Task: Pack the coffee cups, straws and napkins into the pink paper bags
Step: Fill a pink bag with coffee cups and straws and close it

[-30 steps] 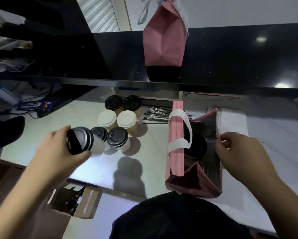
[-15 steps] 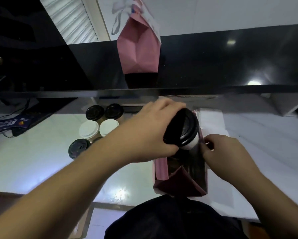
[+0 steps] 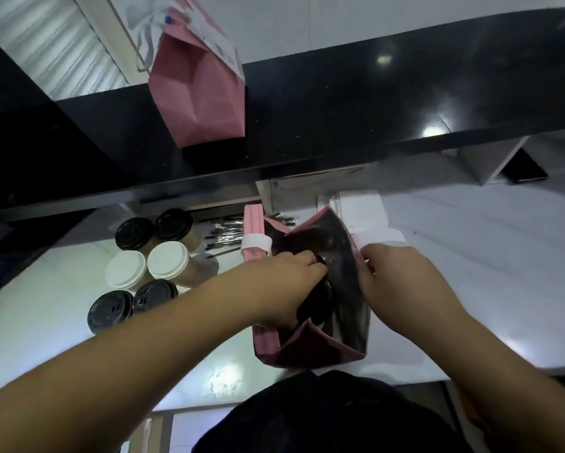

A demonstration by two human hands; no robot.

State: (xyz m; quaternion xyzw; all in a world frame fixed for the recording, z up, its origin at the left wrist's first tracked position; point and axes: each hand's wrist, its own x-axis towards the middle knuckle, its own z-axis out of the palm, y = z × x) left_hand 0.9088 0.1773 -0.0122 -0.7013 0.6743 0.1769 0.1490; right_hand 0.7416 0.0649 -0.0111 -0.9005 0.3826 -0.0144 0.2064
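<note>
On the white surface (image 3: pixel 470 273) the pink bag (image 3: pixel 310 354) stood open; my left hand (image 3: pixel 287 282) had carried a black-lidded cup (image 3: pixel 320 304) from the cluster into it, still grasping. My right hand (image 3: pixel 402 279) pinched the rim open. Six cups (image 3: pixel 166 261), straws (image 3: pixel 225 235) and napkins (image 3: pixel 359 207) remained outside.

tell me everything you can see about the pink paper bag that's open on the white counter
The pink paper bag stands upright and open on the white counter, its mouth spread wide and its inside dark. It looks like matte pink paper with creased, folded-in side panels and a flat white handle at its left rim. The left hand reaches into it gripping a black-lidded cup, while the right hand pinches the right rim. Wrapped straws lie just beyond it.
</note>
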